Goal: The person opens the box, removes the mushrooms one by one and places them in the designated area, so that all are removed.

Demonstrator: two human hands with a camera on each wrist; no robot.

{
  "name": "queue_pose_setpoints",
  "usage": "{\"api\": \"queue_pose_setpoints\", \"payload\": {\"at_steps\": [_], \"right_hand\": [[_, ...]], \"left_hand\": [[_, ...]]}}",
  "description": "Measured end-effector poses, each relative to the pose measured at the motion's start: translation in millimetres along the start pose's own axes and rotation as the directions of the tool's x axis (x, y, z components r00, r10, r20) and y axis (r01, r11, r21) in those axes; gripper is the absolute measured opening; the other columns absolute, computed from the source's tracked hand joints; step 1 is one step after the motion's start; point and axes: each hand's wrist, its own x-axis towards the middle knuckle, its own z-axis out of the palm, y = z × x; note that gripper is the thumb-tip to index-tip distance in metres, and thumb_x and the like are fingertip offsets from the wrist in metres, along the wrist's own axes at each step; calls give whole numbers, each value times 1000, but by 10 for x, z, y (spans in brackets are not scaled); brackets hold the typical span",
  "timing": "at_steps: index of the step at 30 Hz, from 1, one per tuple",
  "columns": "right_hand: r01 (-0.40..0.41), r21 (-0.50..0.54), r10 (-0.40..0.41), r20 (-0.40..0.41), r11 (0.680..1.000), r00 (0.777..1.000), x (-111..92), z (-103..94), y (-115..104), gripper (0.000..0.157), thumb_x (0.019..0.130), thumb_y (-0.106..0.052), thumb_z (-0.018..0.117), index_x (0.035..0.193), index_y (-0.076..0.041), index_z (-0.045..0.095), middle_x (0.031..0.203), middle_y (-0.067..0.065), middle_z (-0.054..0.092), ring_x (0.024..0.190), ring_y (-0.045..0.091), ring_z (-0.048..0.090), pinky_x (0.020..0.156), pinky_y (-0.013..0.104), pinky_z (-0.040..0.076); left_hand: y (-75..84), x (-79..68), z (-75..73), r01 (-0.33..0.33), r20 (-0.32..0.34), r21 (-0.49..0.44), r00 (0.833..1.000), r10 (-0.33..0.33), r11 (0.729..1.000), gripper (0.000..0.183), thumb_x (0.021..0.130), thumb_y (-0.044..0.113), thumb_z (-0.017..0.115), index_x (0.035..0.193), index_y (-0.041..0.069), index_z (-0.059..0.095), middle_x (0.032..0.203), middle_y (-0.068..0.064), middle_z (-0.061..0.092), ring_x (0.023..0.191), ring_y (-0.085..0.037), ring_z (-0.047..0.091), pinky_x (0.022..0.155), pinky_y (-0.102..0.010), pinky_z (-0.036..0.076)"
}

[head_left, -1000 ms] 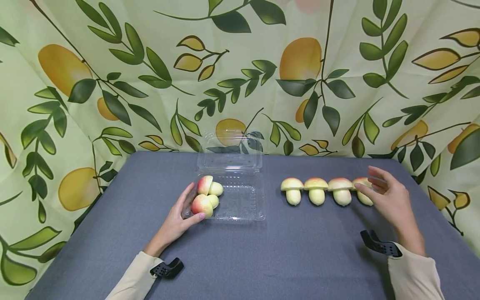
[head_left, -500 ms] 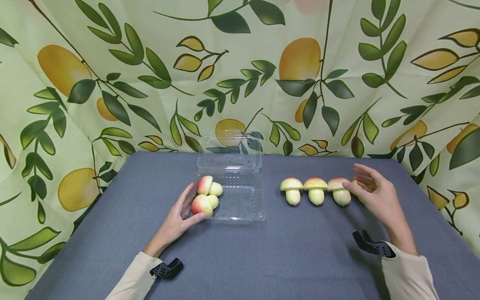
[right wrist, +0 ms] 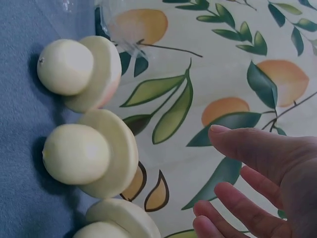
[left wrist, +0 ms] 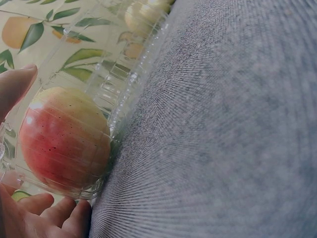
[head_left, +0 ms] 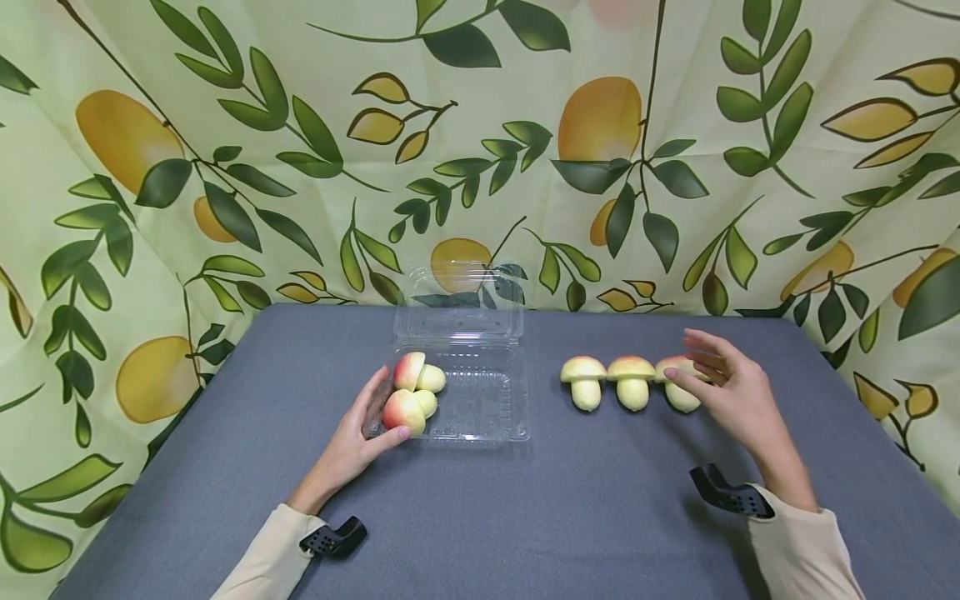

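Right fingers [right wrist: 250, 208] partly hide mushroom row [head_left: 632, 371] | clear box [head_left: 480, 408] left | curtain [head_left: 495, 108] behind

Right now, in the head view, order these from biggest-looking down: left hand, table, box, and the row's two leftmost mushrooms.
1. Table
2. Box, counting its open lid
3. Left hand
4. Leftmost mushroom and second mushroom: they look alike, so I won't rank them

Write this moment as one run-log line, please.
left hand: grips clear box | right hand: open, near mushroom row | box: lid up, two mushrooms at left end
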Motion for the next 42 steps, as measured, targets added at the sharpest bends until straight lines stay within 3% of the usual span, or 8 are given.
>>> {"api": "queue_pose_setpoints", "payload": {"at_steps": [5,9,11,13,17,21,34,42], "right_hand": [[30,22,-31,25,999,999,-6,75,-57,66,91,-30,74,146,-5,47,141,23,54,104,-22,44,84,-2,40],[49,54,-52,56,997,997,-4,171,-112,64,92,-26,73,145,-2,47,142,22,53,120,9,56,87,-2,38],[66,74,-71,64,995,995,-7,225,-147,62,92,-23,73,143,0,48,142,23,53,123,29,56,87,-3,38],[88,88,-94,73,992,993,-7,282,-180,60,91,-19,73,142,1,49,141,24,53,124,39,55,89,-2,38],[121,73,-128,91,990,988,-6,412,-245,57,89,-16,75,139,1,52,136,24,57,122,41,58,98,18,49],[132,81,-141,118,988,983,1,548,-290,56,89,-14,75,138,1,53,134,23,58,123,40,58,103,46,46],[232,109,-249,175,967,953,51,917,-536,53,84,-8,79,132,-1,59,125,20,63,116,37,63,99,50,51],[373,117,-390,206,921,898,60,1145,-779,53,81,-7,80,129,2,61,125,19,65,112,37,65,95,46,54]], "left_hand": [[5,0,6,15,2,-5,1000,-15,1000,90,88,3,70,157,-2,12,163,-27,17,149,-46,19,106,-2,27],[5,-1,9,10,0,-1,1000,-10,1000,90,88,3,71,157,-2,13,163,-27,18,150,-45,18,107,-2,26],[3,0,9,-5,-2,0,1000,5,1000,90,88,2,71,157,-3,13,162,-28,19,150,-45,19,108,-3,26],[3,-2,7,-16,-5,5,1000,16,1000,90,87,1,71,156,-3,14,161,-28,20,149,-46,19,108,-3,26],[0,-7,-2,-17,-6,10,1000,17,1000,89,88,2,71,157,-1,15,162,-27,19,150,-44,18,108,-3,25],[5,-8,-6,-9,-3,11,1000,9,1000,89,88,3,71,157,0,15,163,-26,18,150,-43,18,108,-3,26],[50,-3,-9,48,41,33,998,-49,998,91,91,10,70,159,3,9,164,-23,16,151,-41,17,106,-2,26],[34,12,-15,25,48,13,998,-26,1000,91,91,7,69,158,0,8,162,-28,16,149,-46,20,106,-3,27]]}}
